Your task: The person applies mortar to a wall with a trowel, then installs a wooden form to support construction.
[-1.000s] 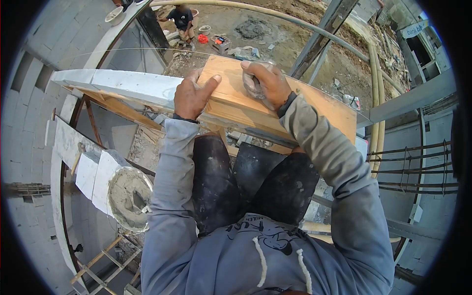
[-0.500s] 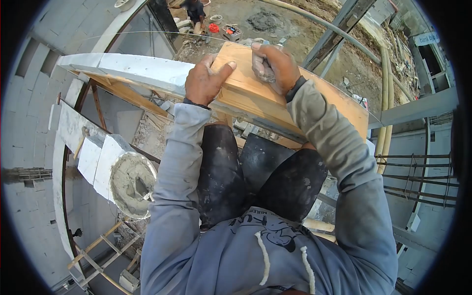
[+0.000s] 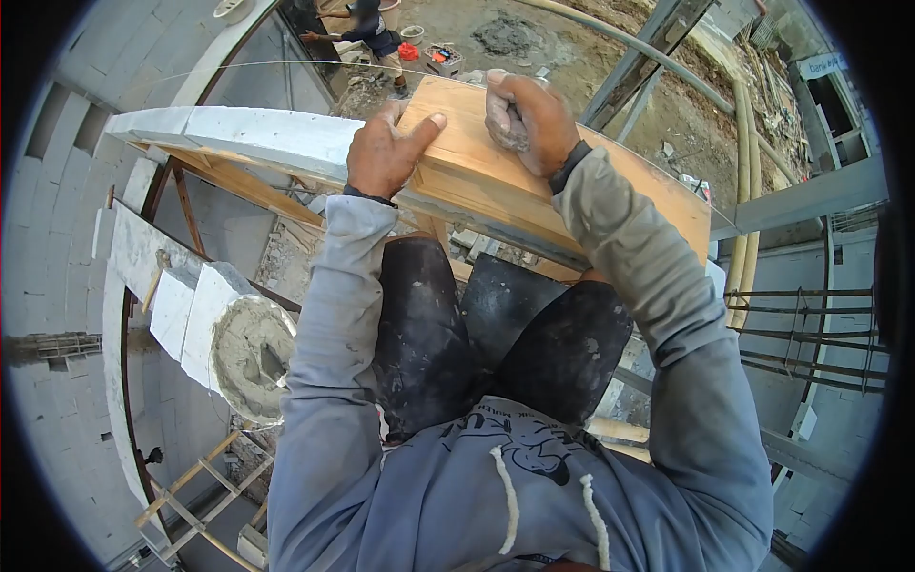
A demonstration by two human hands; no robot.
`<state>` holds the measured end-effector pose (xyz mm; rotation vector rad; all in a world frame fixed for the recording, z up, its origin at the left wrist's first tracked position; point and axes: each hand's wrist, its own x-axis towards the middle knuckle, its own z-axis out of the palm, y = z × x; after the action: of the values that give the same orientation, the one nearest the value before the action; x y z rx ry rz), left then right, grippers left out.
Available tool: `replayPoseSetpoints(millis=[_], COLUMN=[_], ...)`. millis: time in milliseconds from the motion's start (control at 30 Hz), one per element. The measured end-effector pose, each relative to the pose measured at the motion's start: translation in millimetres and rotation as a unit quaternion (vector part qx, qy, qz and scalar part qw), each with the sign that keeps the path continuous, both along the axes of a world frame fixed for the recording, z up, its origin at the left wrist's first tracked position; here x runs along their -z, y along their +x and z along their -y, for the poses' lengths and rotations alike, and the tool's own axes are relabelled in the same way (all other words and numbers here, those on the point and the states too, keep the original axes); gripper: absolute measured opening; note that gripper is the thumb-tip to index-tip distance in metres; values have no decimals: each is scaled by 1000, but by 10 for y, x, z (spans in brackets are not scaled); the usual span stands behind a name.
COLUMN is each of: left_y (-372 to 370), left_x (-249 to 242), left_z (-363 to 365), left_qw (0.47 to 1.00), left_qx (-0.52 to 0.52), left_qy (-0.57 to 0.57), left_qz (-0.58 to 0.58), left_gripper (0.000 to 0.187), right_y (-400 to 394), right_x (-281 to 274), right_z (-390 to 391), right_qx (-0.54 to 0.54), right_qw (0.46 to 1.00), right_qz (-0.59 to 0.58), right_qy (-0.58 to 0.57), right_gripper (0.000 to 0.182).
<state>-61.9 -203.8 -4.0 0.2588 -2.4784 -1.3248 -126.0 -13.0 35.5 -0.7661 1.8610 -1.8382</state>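
A wide wooden board [image 3: 477, 186] lies along the top of the white block wall [image 3: 276, 133], in front of my knees. At the board's left end my left hand [image 3: 389, 153] grips its edge, with the thumb on the top face. My right hand [image 3: 529, 124] is closed in a fist at the board's far edge, its fingers coated in grey mortar; what it holds, if anything, is hidden. A thin string passes close to the far side of the board.
A bucket of grey mortar [image 3: 250, 357] with a tool in it stands at the left beside white blocks [image 3: 195, 310]. A wooden ladder [image 3: 205, 496] is at lower left. Steel bars [image 3: 810, 334] stick out at right. Another person [image 3: 372, 33] stands on the ground beyond the wall.
The board and my left hand have shifted slightly left. My right hand has risen a little. The other person below has moved and now has an arm stretched out.
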Motion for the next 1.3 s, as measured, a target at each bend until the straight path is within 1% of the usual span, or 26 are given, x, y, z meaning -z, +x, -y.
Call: replayPoseSetpoints(millis=[67, 133, 233, 267, 300, 333, 367, 400, 433, 567, 633, 667, 733, 767, 800, 833, 867, 967, 1033, 1067, 1133, 1167, 1200, 1233, 1267, 1300], left_y=[-10, 28, 28, 17, 6, 1, 1, 13, 21, -13, 7, 1, -10, -9, 1, -9, -29, 4, -5, -18, -28, -16, 0, 21, 42, -1], left_x=[-14, -54, -57, -39, -21, -7, -7, -43, -77, -21, -24, -25, -17, 6, 14, -13, -1, -76, -54, -32, -18, -33, -50, -55, -65, -101], left_z=[12, -14, -5, 3, 9, 11, 16, 8, -5, 38, 7, 4, 18, 17, 17, 15, 29, 23, 40, 51, 45, 36, 23, 17, 10, 2], left_qw=[1000, 1000, 1000, 1000, 1000, 1000, 1000, 1000, 1000, 1000, 1000, 1000, 1000, 1000, 1000, 1000, 999, 997, 997, 999, 1000, 998, 993, 992, 995, 997], left_qx=[2, 7, -3, -2, -2, -2, 0, 4, 9, 14, 5, 7, 9, 16, 16, 19, 31, 47, 42, 28, 20, 38, 57, 65, 58, 50], left_qy=[9, 4, -18, -18, -9, 1, 0, 0, 0, -2, 10, 12, 15, 18, 20, 20, 42, 58, 60, 34, 8, 55, 102, 104, 81, 60], left_qz=[-7, -6, -7, -6, -4, -3, -2, 7, 15, 12, 0, 1, 2, 5, 4, -2, 15, 33, 30, 13, 1, 13, 24, 26, 22, 9], left_gripper=[58, 58, 58, 58, 59, 59, 59, 60, 61, 61, 53, 53, 54, 54, 57, 59, 56, 57, 57, 56, 56, 56, 56, 56, 55, 54], right_y=[-18, -4, -27, -63, -126, -161, -153, -121, -78, 11, 8, -2, 13, 0, -4, 4, -27, 29, 18, 20, 18, -9, -49, -63, -43, -14], right_x=[-13, -123, -528, -669, -801, -853, -629, -225, -18, -171, -381, -532, -801, -595, -233, -34, -60, -142, -466, -682, -1013, -880, -617, -337, -38, 37], right_z=[2, 29, -1, -38, -94, -131, -102, -39, -19, -17, -63, -113, -241, -255, -229, -224, -204, -214, -265, -332, -519, -522, -494, -488, -520, -495], right_qx=[-2, -13, 24, 25, -121, -260, -259, -124, 17, 9, -19, -17, -121, -114, -48, 21, 26, -1, 14, 14, -137, -132, -55, 25, 44, 58], right_qw=[1000, 994, 992, 992, 974, 915, 915, 976, 998, 1000, 991, 991, 962, 963, 990, 996, 994, 998, 993, 993, 949, 949, 973, 986, 995, 996], right_qz=[2, -108, -97, -96, -11, 75, 75, 23, -30, 8, 68, 69, 48, 50, -18, -89, -101, -55, -70, -69, -7, -4, 22, 46, 58, 31], right_qy=[18, 9, -73, -73, -190, -299, -299, -176, -46, 3, -113, -111, -241, -240, -129, -16, -16, 0, -99, -98, -285, -285, -222, -157, -66, -60], right_gripper=[41, 37, 37, 37, 38, 39, 39, 40, 42, 39, 40, 40, 46, 46, 43, 41, 41, 41, 43, 43, 42, 42, 42, 42, 43, 42])
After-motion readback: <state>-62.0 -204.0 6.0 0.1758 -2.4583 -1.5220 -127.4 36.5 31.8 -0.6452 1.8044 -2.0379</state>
